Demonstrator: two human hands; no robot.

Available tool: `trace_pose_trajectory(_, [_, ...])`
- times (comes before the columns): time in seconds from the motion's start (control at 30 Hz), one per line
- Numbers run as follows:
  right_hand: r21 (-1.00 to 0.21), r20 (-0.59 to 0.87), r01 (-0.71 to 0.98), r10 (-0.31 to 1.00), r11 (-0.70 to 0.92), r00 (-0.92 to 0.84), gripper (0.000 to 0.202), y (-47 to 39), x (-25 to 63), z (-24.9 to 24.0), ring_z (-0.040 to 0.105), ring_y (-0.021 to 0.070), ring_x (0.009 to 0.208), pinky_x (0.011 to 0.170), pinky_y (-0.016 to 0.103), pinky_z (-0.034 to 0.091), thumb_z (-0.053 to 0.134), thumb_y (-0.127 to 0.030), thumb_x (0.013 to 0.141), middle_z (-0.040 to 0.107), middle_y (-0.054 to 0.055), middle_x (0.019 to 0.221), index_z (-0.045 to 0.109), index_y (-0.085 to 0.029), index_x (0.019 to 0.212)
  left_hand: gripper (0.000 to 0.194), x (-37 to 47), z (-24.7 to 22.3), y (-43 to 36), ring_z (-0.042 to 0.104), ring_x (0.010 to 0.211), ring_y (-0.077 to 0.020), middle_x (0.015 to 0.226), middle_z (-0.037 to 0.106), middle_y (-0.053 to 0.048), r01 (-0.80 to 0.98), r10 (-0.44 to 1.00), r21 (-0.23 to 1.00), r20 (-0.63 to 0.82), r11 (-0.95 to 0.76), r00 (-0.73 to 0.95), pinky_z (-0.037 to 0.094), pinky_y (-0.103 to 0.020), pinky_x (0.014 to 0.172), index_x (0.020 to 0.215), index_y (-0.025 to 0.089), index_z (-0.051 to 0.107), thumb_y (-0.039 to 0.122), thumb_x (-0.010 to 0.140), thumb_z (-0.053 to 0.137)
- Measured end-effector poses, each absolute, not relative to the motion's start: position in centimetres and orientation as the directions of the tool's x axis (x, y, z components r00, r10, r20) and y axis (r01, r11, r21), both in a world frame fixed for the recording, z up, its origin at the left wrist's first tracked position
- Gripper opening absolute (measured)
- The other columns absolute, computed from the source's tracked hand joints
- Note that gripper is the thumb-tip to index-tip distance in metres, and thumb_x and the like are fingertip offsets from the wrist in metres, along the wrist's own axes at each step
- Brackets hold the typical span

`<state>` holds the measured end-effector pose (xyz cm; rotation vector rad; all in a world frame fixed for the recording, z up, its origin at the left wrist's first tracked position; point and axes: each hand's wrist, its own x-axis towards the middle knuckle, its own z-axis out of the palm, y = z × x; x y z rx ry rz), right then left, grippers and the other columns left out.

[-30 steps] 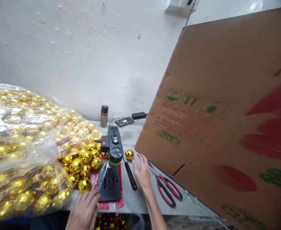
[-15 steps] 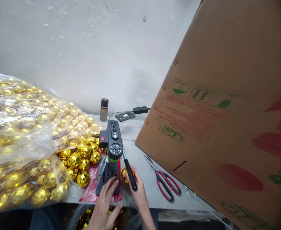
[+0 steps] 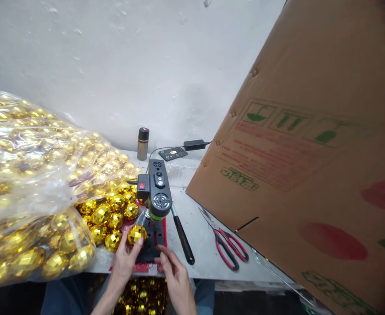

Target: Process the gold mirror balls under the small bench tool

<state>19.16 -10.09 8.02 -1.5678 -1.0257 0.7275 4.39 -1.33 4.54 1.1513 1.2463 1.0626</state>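
Note:
My left hand [image 3: 124, 259] is closed around a shiny gold faceted ball [image 3: 137, 235], held at the left side of a small black bench-top machine [image 3: 160, 188] with a long black lever [image 3: 183, 240]. My right hand [image 3: 176, 275] is at the front right of the machine's slotted base [image 3: 151, 251], its thumb and fingers drawn together; whether something small is between them is hidden. More gold balls [image 3: 101, 214] lie loose at the left of the machine. Under the base is a red plastic sheet [image 3: 143, 268].
A clear bag of gold balls [image 3: 31, 175] fills the left. Red-handled scissors [image 3: 231, 249] lie on the right beside a large cardboard box [image 3: 278, 175]. A bottle [image 3: 143, 144], a patterned dark phone-like slab [image 3: 173, 153] and a black adapter [image 3: 194, 145] are behind. Below the table edge are gold pieces [image 3: 142, 295].
My left hand has lifted off the machine's base and now holds a gold ball at its left. My right hand, which held a gold ball by the lever, has moved left without it.

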Motion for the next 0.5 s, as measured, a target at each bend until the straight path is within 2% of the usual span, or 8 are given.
trace_pose_trajectory(0.07, [-0.982,-0.018,0.167,0.918,-0.092,0.395,0.068,-10.2,19.3,8.0,0.082,0.0249,0.085,0.077,0.031,0.066,0.052,-0.08,0.094,0.084,0.012,0.104,0.084,-0.023,0.113,0.091,4.3,5.6,-0.6,0.081,0.094,-0.0294,0.113,0.082,-0.013,0.087,0.985,0.984,-0.161,0.155,0.068,0.067,-0.041,0.086,0.142,0.013,0.059,0.081,0.082,0.064])
trace_pose_trajectory(0.13, [-0.984,-0.069,0.127,0.931,-0.122,0.359,0.069,-10.3,19.5,7.9,0.083,0.0262,0.091,0.083,0.032,0.066,0.053,-0.081,0.093,0.083,0.013,0.108,0.084,-0.023,0.113,0.089,4.3,6.4,-0.3,0.08,0.086,-0.0294,0.102,0.082,-0.01,0.208,0.987,0.973,-0.125,0.102,0.101,0.067,-0.042,0.079,0.142,0.014,0.06,0.081,0.084,0.062])
trace_pose_trajectory(0.2, [-0.984,-0.072,0.13,0.94,-0.121,0.333,0.065,-10.5,19.7,7.8,0.083,0.0254,0.092,0.084,0.031,0.066,0.054,-0.077,0.094,0.083,0.012,0.11,0.083,-0.023,0.115,0.081,4.5,6.8,-0.2,0.08,0.088,-0.0303,0.099,0.083,-0.009,0.329,0.992,0.944,-0.047,0.006,0.117,0.066,-0.043,0.08,0.141,0.015,0.062,0.076,0.087,0.062])
trace_pose_trajectory(0.23, [-0.984,-0.061,0.138,0.945,-0.111,0.322,0.062,-10.6,19.8,7.7,0.083,0.0244,0.091,0.083,0.03,0.066,0.054,-0.075,0.096,0.083,0.011,0.11,0.083,-0.023,0.115,0.075,4.6,6.8,-0.2,0.08,0.094,-0.0312,0.104,0.083,-0.01,0.376,0.993,0.925,0.007,-0.052,0.119,0.065,-0.044,0.084,0.14,0.016,0.063,0.071,0.088,0.062])
trace_pose_trajectory(0.33, [-0.978,0.023,0.203,0.942,-0.048,0.335,0.053,-10.8,20.4,7.7,0.082,0.0215,0.089,0.079,0.026,0.066,0.055,-0.067,0.1,0.084,0.008,0.109,0.083,-0.024,0.114,0.058,5.0,6.8,-0.2,0.077,0.115,-0.0334,0.129,0.078,-0.013,0.472,0.977,0.857,0.163,-0.208,0.136,0.062,-0.048,0.098,0.136,0.02,0.064,0.057,0.091,0.063])
trace_pose_trajectory(0.43, [-0.939,0.178,0.342,0.915,0.047,0.363,0.038,-10.9,20.9,8.4,0.082,0.0194,0.094,0.082,0.023,0.066,0.054,-0.05,0.105,0.084,0.007,0.11,0.081,-0.025,0.116,0.052,5.1,6.8,0.2,0.078,0.114,-0.0333,0.13,0.078,-0.013,0.52,0.96,0.807,0.209,-0.278,0.188,0.063,-0.048,0.098,0.135,0.021,0.063,0.049,0.091,0.063])
trace_pose_trajectory(0.5, [-0.871,0.351,0.471,0.849,0.141,0.395,0.031,-10.7,20.9,9.6,0.082,0.0182,0.099,0.085,0.023,0.065,0.055,-0.036,0.106,0.082,0.007,0.117,0.075,-0.026,0.126,0.05,5.1,6.8,0.6,0.079,0.112,-0.0326,0.128,0.079,-0.013,0.528,0.946,0.787,0.234,-0.32,0.224,0.064,-0.047,0.097,0.133,0.021,0.063,0.046,0.091,0.064])
